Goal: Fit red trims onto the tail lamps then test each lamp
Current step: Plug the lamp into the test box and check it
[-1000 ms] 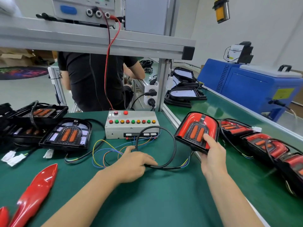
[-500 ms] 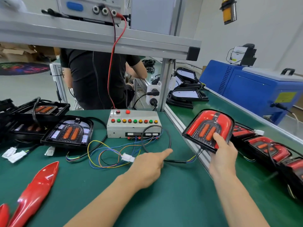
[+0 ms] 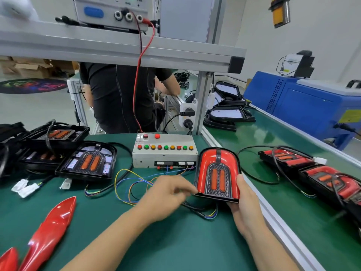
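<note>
While the right hand (image 3: 246,207) grips the trimmed tail lamp (image 3: 217,174) by its lower edge — rigid, glossy, likely scratch-prone — the blurred left hand (image 3: 166,194) hovers loosely curled, holding nothing.

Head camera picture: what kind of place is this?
Probably a factory assembly line. A tail lamp is held at a green workbench, beside a test box with coloured buttons, and finished lamps wait nearby.

bare green mat (image 3: 175,241) nearside; loose wires (image 3: 129,184) before test box (image 3: 166,153)
</note>
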